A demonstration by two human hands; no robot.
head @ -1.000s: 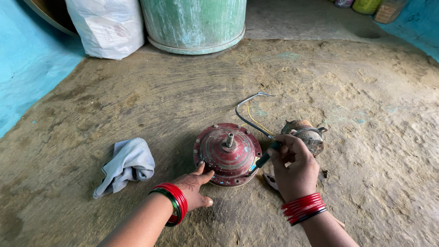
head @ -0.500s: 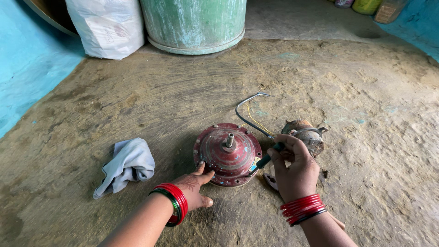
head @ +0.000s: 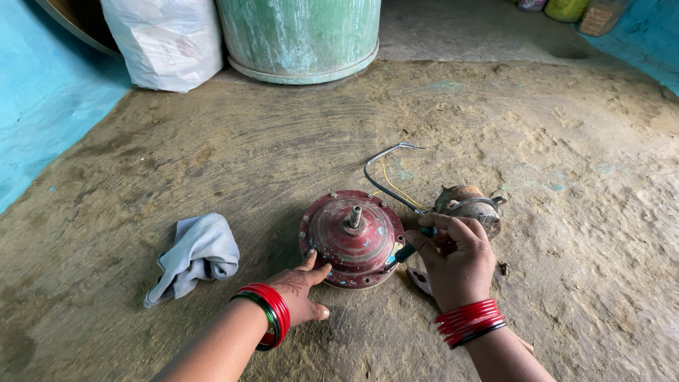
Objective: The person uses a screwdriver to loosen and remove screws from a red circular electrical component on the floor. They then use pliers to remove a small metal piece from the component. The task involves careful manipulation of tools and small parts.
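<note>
A round red ceiling-fan motor housing (head: pixel 351 237) with a short steel shaft lies on the earthen floor. My left hand (head: pixel 300 288) rests flat against its near left rim, fingers spread. My right hand (head: pixel 458 258) is closed around a dark-handled tool (head: pixel 410 247), likely a screwdriver, whose tip meets the housing's right edge. Just behind that hand sits a rusty metal part (head: pixel 470 206), with a grey cable and a yellow wire (head: pixel 387 178) running from it across the floor. Both wrists carry red bangles.
A crumpled grey cloth (head: pixel 196 255) lies left of the motor. A green drum (head: pixel 300 35) and a white sack (head: pixel 163 41) stand at the back. Turquoise walls (head: pixel 39 99) close in the left and far right.
</note>
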